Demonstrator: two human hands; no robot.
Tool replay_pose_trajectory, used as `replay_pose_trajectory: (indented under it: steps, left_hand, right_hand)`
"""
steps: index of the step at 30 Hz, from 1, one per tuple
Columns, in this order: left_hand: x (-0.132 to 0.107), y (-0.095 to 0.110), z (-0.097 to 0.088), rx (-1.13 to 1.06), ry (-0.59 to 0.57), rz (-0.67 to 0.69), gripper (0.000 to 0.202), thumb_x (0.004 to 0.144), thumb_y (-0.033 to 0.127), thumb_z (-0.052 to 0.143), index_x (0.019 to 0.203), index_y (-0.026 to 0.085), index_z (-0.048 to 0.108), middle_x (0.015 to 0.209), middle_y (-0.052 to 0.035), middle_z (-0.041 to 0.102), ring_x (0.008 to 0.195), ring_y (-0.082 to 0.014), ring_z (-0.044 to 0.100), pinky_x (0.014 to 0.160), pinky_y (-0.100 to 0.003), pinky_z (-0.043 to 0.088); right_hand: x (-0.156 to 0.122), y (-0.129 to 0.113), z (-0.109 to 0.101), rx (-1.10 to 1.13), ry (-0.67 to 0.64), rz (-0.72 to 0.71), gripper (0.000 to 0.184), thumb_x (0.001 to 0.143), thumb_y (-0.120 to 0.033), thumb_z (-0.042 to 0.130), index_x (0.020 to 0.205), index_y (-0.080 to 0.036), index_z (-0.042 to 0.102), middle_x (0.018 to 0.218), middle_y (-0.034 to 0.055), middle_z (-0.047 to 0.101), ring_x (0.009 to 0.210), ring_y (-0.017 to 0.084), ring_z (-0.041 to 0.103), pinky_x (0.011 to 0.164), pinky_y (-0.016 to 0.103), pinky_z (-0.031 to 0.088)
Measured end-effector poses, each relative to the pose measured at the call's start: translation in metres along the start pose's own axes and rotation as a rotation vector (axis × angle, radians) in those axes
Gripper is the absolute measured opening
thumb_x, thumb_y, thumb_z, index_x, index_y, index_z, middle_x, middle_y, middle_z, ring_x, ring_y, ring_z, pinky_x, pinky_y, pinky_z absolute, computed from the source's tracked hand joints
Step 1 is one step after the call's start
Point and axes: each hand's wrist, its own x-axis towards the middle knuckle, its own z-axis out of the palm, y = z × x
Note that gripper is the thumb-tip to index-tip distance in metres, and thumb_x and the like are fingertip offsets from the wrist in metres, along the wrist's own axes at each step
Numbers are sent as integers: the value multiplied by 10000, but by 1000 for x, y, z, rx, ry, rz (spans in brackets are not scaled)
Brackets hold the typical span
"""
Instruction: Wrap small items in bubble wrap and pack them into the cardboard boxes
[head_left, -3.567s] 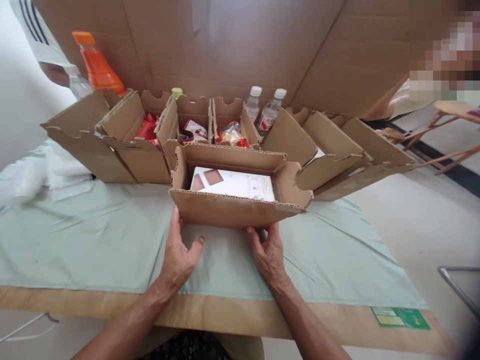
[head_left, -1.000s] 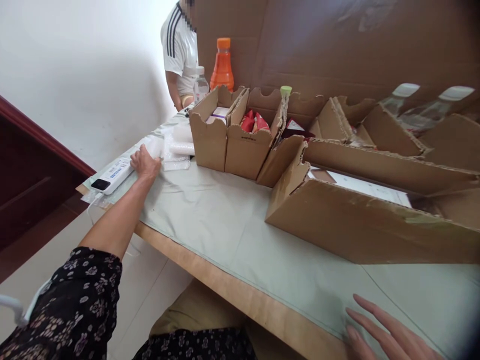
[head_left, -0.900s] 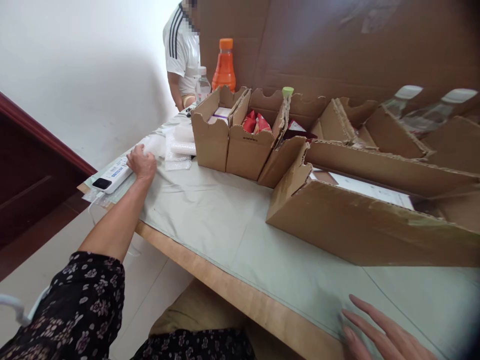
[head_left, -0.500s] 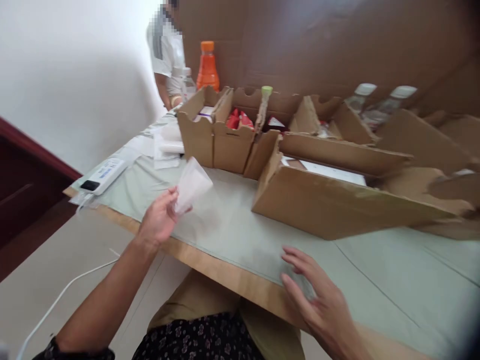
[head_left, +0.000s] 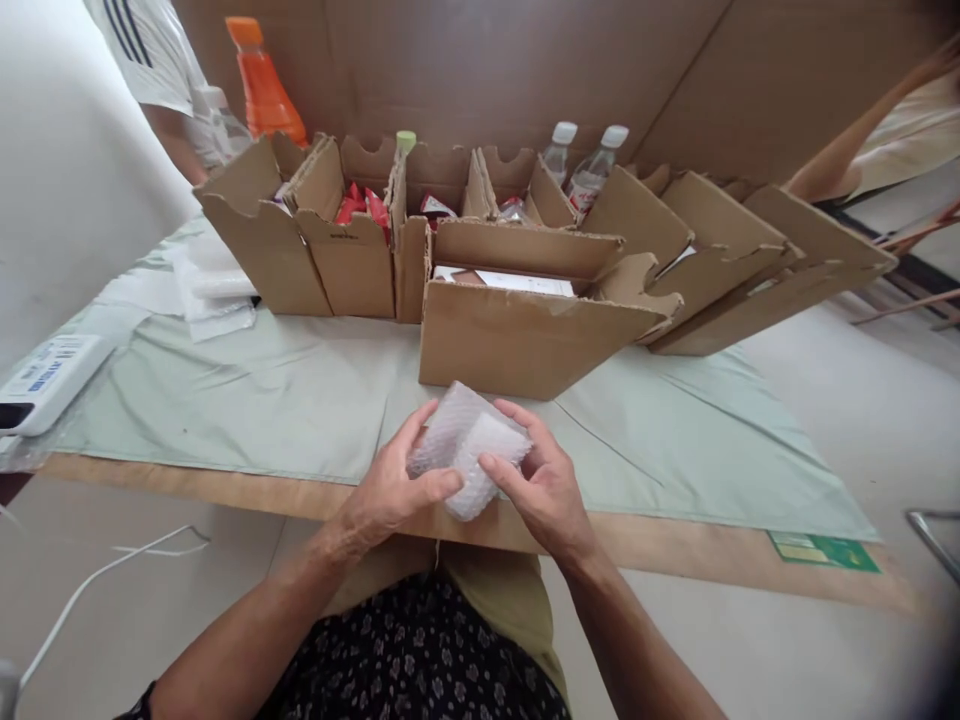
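1. Half a second ago, the left hand (head_left: 397,485) held the bubble wrap (head_left: 480,440) alone, and the right hand (head_left: 544,490) had nothing in it. Now both hands hold it, one on each side, with the thumbs on the near side.
2. The wrap has come over to the middle. It is at the front edge of the bench (head_left: 315,390), near the front box (head_left: 517,340) but apart from it.
3. A few seconds ago, both hands were at the front box. Now they are away from it.
4. The front box is long and open on top. A white pack (head_left: 521,284) with a brown patch lies inside.
5. Behind it is a row of boxes. The second box from the left (head_left: 352,265) has red packs (head_left: 364,205) in it.
6. The next box (head_left: 412,265) has a dark red and white packet (head_left: 437,207).
7. The one after that has a shiny packet (head_left: 514,210), too small to read.
8. More wrap sheets (head_left: 217,285) lie left of the boxes.
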Motion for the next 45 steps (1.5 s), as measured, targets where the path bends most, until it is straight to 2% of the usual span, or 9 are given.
replay_pose_trajectory:
  steps: [4, 7, 9, 15, 21, 28, 33, 40, 45]
  left_hand:
    - [8, -5, 9, -141, 57, -104, 418, 769, 453, 866, 1061, 163, 795, 1066, -103, 806, 1024, -278, 737, 934, -393, 578]
    - [9, -13, 14, -267, 130, -151, 325, 735, 423, 884, 902, 158, 798, 944, -83, 805, 860, -236, 744, 824, -389, 616]
    - [7, -15, 18, -290, 147, -159, 293, 710, 381, 900, 875, 162, 796, 916, -74, 803, 842, -230, 747, 822, -390, 624]
    - [5, -11, 28, -350, 188, -102, 223, 646, 319, 919, 774, 194, 786, 840, -33, 791, 865, -221, 758, 895, -362, 621]
    - [-4, -5, 1, -268, 346, -42, 197, 623, 263, 923, 724, 181, 776, 804, -1, 777, 766, -138, 724, 774, -235, 622]
    - [-15, 5, -38, -21, 546, -99, 352, 498, 361, 966, 697, 169, 750, 767, -5, 753, 727, -182, 704, 608, -303, 655]
    - [-13, 14, -55, 352, 578, -44, 381, 602, 463, 893, 815, 170, 775, 873, -12, 765, 723, -168, 683, 618, -289, 633]
    - [-12, 25, -63, 1151, 545, -107, 872, 755, 605, 704, 1477, 137, 559, 807, -44, 744, 735, -293, 719, 831, -516, 611]
    - [-21, 21, -56, 1470, 574, 453, 846, 932, 596, 601, 1619, 163, 364, 1491, -230, 566, 1372, -431, 553, 1124, -620, 478]
  right_hand:
    - [2, 12, -14, 84, 26, 26, 701, 848, -541, 744, 1450, -263, 519, 1129, 79, 738, 1019, 270, 710, 933, 461, 598]
    - [-2, 29, -24, 91, 241, 9, 603, 875, -560, 710, 1372, -254, 557, 1360, 125, 664, 1190, 286, 668, 1060, 507, 547]
    - [-10, 36, -28, 55, 240, -3, 615, 914, -609, 655, 1409, -263, 538, 1504, 148, 571, 1306, 313, 618, 1086, 537, 530]
    - [-25, 33, -24, -421, 156, -164, 874, 855, -669, 716, 1584, -295, 410, 1727, 142, 288, 1579, 391, 306, 1220, 639, 361]
    - [-4, 50, -41, -764, 259, -218, 267, 910, -347, 644, 1118, -219, 753, 1491, 158, 610, 1382, 389, 562, 1130, 613, 438]
    - [-25, 59, -111, -403, 594, -81, 256, 890, -441, 653, 938, -213, 758, 1051, 58, 783, 963, 237, 710, 909, 386, 540]
    - [-32, 53, -125, -461, 600, -76, 243, 843, -425, 659, 719, -217, 661, 1065, 72, 773, 1001, 246, 707, 971, 409, 519]
    - [-21, 68, -128, -891, 674, -102, 300, 872, -429, 657, 1058, -199, 707, 1291, 166, 727, 1209, 378, 653, 1049, 606, 471]
    - [-27, 55, -121, -1022, 697, -256, 590, 986, -477, 588, 1482, -161, 537, 1540, 229, 546, 1410, 410, 524, 1134, 645, 406]
